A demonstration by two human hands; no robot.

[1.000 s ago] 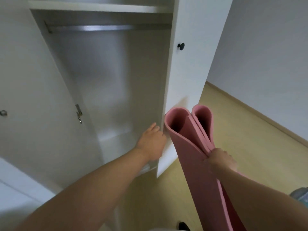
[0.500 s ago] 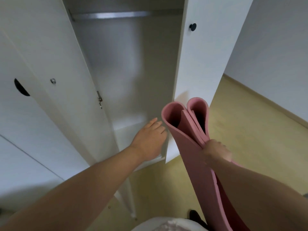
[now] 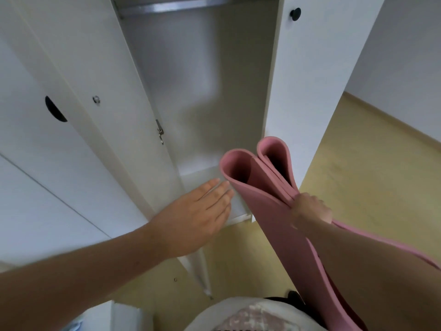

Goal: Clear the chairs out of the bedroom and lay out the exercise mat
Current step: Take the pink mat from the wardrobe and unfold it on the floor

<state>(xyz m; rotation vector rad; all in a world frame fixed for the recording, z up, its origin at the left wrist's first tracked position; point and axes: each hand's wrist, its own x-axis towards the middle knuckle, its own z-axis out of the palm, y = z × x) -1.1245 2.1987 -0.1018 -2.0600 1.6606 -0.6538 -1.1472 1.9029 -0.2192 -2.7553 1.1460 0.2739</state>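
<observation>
Head view. The right hand (image 3: pixel 310 211) grips the pink exercise mat (image 3: pixel 265 211), which is folded into two loops and held upright before the open white wardrobe (image 3: pixel 202 91), above the yellow floor (image 3: pixel 370 175). The left hand (image 3: pixel 198 216) lies flat with straight fingers, holding nothing, just left of the mat. Blur makes it unclear whether it touches the wardrobe base. A metal rail (image 3: pixel 174 7) spans the top, and a black knob (image 3: pixel 295 14) marks the right door (image 3: pixel 310 91).

Exercise mat (image 3: pixel 267 216), 4 o'clock: pink foam, matt, smooth-faced. Wardrobe panels (image 3: pixel 71 68), 9 to 11 o'clock: white laminate, smooth, faint sheen. Hanging rail (image 3: pixel 176 5), 12 o'clock: brushed metal, dull shine. Door knob (image 3: pixel 295 14), 1 o'clock: black, matt. Floor (image 3: pixel 370 175), 3 o'clock: pale yellow, wood-look, smooth, matt.
</observation>
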